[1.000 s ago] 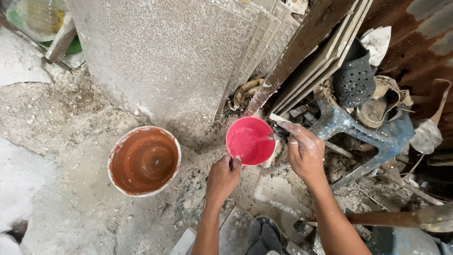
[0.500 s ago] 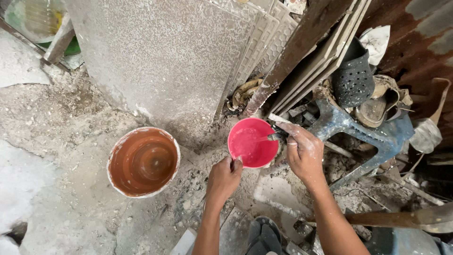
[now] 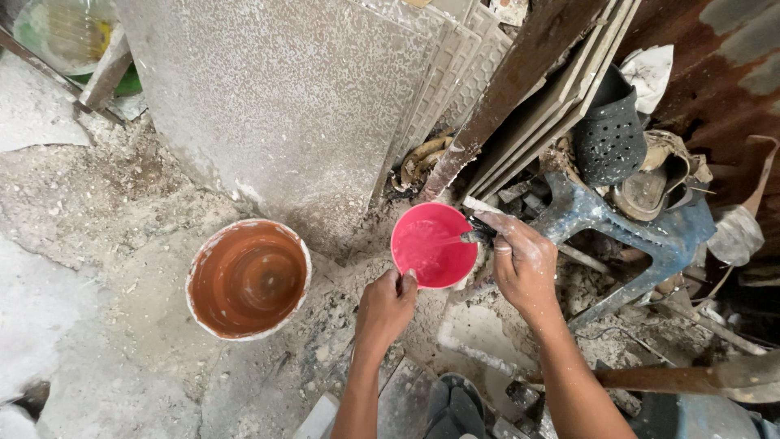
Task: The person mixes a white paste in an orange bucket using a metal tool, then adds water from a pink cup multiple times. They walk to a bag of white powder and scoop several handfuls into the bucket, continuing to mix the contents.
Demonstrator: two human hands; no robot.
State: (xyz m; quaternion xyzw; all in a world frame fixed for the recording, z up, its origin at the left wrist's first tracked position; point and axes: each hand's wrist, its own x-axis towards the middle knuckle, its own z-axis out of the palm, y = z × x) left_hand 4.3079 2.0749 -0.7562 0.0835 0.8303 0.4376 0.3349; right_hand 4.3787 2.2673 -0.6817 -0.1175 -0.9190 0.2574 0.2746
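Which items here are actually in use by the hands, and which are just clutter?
In use:
- pink bowl, its near rim held by the left hand
- small tool dipped in the bowl, held by the right hand

Lying about:
- orange bucket
- large grey slab
- stacked tiles
- blue plastic stool
- black perforated shoe

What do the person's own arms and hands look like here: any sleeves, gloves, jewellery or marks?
Both forearms are bare, with no sleeves in view, and there are no gloves. The left hand looks mostly clean, with no ring or watch visible. The right hand is smeared and dusted with a pale, whitish powder or paste over fingers and knuckles, and one finger seems to carry a ring-like band.
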